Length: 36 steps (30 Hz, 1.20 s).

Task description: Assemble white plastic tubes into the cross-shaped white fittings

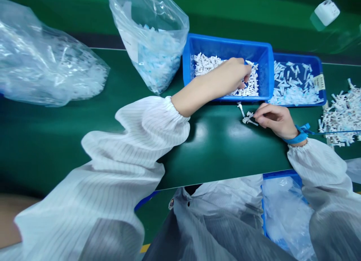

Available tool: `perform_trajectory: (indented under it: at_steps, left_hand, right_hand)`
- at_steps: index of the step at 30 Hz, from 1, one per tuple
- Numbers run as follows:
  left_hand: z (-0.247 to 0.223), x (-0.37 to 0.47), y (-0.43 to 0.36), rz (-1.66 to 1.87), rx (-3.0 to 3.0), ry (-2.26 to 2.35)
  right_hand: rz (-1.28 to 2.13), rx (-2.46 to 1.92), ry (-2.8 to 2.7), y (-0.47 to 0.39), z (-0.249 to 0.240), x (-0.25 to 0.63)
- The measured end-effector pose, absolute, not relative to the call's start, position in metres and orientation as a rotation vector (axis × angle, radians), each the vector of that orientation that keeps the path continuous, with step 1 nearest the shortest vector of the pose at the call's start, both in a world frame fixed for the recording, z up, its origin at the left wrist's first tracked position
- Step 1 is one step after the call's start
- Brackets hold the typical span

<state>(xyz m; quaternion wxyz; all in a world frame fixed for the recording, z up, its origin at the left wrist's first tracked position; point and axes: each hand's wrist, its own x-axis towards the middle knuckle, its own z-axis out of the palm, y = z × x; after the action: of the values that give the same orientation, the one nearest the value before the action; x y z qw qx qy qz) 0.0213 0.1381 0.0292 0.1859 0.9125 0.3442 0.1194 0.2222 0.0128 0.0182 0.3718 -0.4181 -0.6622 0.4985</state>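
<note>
My left hand reaches into a blue bin that holds many small white plastic parts. Its fingers are curled down at the parts; what lies between the fingertips is hidden. On the green table just in front of the bin, my right hand has thumb and forefinger pinched together at a little cluster of white plastic parts. One more loose part lies beside that cluster. Around my right wrist is a blue strap with a cord leading off to the right.
A second blue tray with white and pale blue parts adjoins the bin. Farther right is a loose pile of parts. Clear bags of parts, one upright and one lying, stand left. A white block sits at the back.
</note>
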Motion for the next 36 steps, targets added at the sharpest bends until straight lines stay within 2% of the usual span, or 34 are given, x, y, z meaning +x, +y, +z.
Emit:
perform_trajectory:
  at_steps: [8, 14, 21, 27, 36]
  left_hand:
    - [0.020, 0.022, 0.139, 0.410, 2.642, 0.931]
    - [0.015, 0.024, 0.139, 0.462, 2.635, 0.945]
    - [0.025, 0.020, 0.130, 0.701, 2.489, 1.042]
    - [0.017, 0.019, 0.089, 0.971, 2.407, 1.003]
    - [-0.024, 0.026, 0.014, 1.025, 2.250, 0.824]
  right_hand:
    - [1.305, -1.056, -1.707, 0.018, 0.015, 0.224]
    - [1.469, -1.127, -1.625, 0.021, 0.011, 0.225]
    - [1.496, -1.139, -1.597, 0.024, 0.003, 0.231]
    - [1.380, -1.149, -1.560, 0.023, -0.011, 0.230]
    - [1.268, -1.135, -1.507, 0.012, -0.015, 0.229]
